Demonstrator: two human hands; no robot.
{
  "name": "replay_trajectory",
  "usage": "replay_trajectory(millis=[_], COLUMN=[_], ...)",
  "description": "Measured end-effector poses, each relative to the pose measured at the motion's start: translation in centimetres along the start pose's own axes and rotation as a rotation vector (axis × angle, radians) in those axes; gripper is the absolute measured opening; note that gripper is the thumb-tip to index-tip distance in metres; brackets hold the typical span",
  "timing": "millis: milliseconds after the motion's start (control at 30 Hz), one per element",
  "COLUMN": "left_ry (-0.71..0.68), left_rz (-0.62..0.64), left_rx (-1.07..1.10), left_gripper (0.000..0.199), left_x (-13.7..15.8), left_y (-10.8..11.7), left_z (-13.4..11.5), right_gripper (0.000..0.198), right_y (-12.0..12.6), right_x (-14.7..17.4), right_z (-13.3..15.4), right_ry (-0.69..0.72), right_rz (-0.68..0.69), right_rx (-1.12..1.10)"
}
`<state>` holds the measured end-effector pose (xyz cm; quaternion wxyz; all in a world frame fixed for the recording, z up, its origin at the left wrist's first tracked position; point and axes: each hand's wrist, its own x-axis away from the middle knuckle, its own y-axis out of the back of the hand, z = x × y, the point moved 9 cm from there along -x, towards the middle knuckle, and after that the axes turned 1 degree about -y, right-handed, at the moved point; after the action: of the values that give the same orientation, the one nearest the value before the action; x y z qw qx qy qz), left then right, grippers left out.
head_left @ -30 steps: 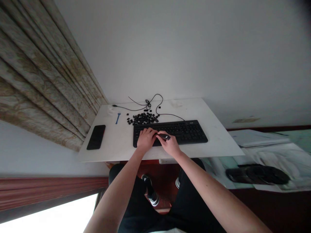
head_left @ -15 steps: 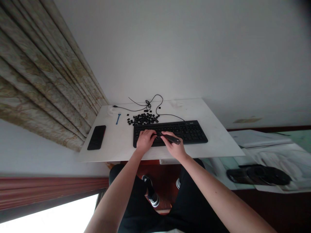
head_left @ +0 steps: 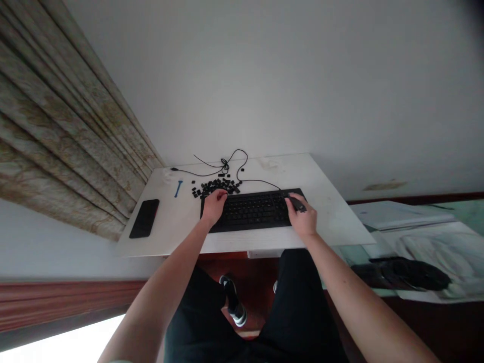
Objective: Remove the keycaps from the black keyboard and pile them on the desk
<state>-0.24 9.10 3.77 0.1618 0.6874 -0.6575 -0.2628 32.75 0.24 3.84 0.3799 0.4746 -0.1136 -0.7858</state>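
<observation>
A black keyboard [head_left: 251, 212] lies on the white table, with its keys facing up. Over its left end, my left hand [head_left: 214, 205] has its fingertips pinched beside a heap of loose black keycaps [head_left: 214, 186]; what the pinch holds, if anything, is too small to make out. At the keyboard's right end, my right hand [head_left: 304, 218] is closed around a slim tool with a dark handle [head_left: 297, 203]. The tool's tip is hard to see against the keys, so its kind is unclear.
A blue plastic tool [head_left: 179, 188] and a black phone [head_left: 144, 218] lie on the left of the white table [head_left: 328, 201]. The keyboard's cable [head_left: 225, 165] loops along the back. Curtains [head_left: 75, 111] hang on the left; a black bag-like object [head_left: 404, 273] sits lower right.
My hands have moved apart: the left to the keyboard's left end by the keycaps, the right to its far right with the dark-handled tool. The keyboard's middle keys are now uncovered.
</observation>
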Motion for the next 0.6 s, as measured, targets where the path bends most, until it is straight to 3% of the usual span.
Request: replay_trajectory(millis=[167, 300, 433, 600], left_ry=[0.014, 0.102, 0.076, -0.199], left_rz=[-0.003, -0.007, -0.091, -0.078], left_rx=[-0.195, -0.421, -0.501, -0.337], left_gripper=[0.025, 0.030, 0.032, 0.028], left_x=[-5.2, -7.0, -6.0, -1.4], left_y=[0.2, 0.5, 1.2, -0.6], left_z=[-1.7, -1.0, -0.9, -2.9], right_gripper=[0.035, 0.034, 0.035, 0.035], right_y=[-0.3, -0.2, -0.2, -0.2], right_x=[-0.1, -0.2, -0.2, -0.2], right_z=[0.1, 0.0, -0.2, -0.3], right_ry=[0.001, 0.020, 0.011, -0.015], right_rz=[0.019, 0.019, 0.024, 0.032], right_rx=[-0.012, -0.017, -0.013, -0.012])
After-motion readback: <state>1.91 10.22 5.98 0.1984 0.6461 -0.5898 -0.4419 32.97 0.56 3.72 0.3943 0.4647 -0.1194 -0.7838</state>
